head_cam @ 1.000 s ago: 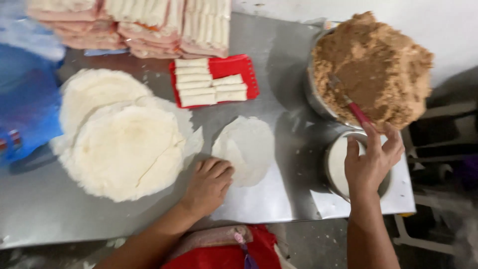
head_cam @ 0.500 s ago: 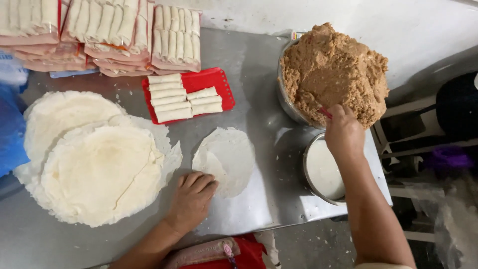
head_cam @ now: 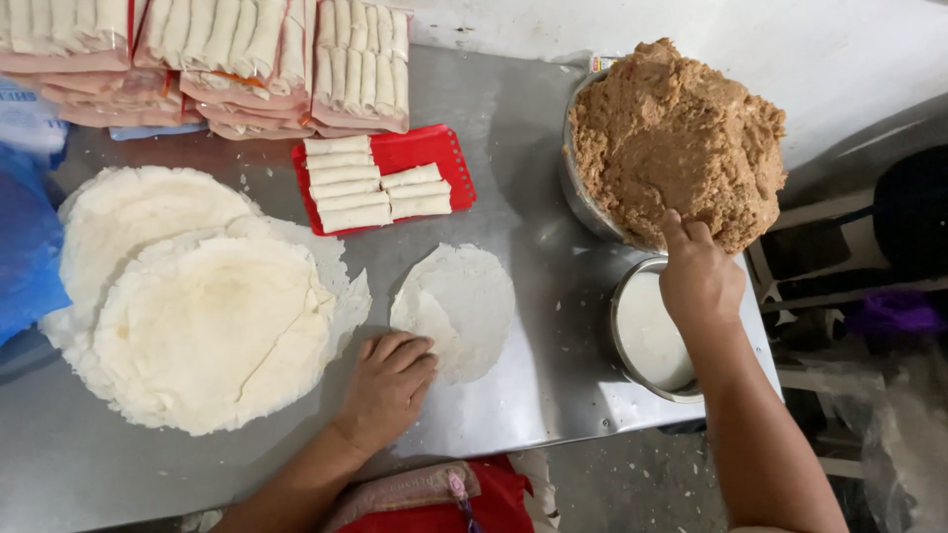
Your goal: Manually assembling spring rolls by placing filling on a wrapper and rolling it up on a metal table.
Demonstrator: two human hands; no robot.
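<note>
1. The left hand (head_cam: pixel 387 380) lay palm down near the front edge of the worktop (head_cam: pixel 538 138), fingers together and nearly flat, gripping nothing; the fingertips pressed on the near edge of a single round wrapper (head_cam: pixel 464 301).
2. That wrapper lay flat about midway along the worktop, just behind the left hand, thin and pale, with a fold on its left side.
3. The right hand (head_cam: pixel 699 276) reached to the right end of the worktop, its fingers curled down into the near side of a mound of brown filling (head_cam: pixel 671 138). Whether they had closed on any filling or on a tool could not be told, as the fingertips were hidden.
4. The filling was heaped high in a metal bowl (head_cam: pixel 578 192) at the back right corner.
5. Under the right wrist, at the front right corner, stood a smaller metal bowl (head_cam: pixel 620 341) holding something white, touching or just beside the big bowl.
6. Left of the single wrapper, a stack of round wrappers (head_cam: pixel 197 316) covered the left half of the worktop, its edges ragged.
7. Behind the single wrapper sat a red tray (head_cam: pixel 444 163) with a few pale finished rolls (head_cam: pixel 360 183) laid side by side.
8. Along the back edge, more trays of rolls (head_cam: pixel 227 49) were stacked in rows.
9. A blue bag (head_cam: pixel 25 247) hung over the left edge.
</note>
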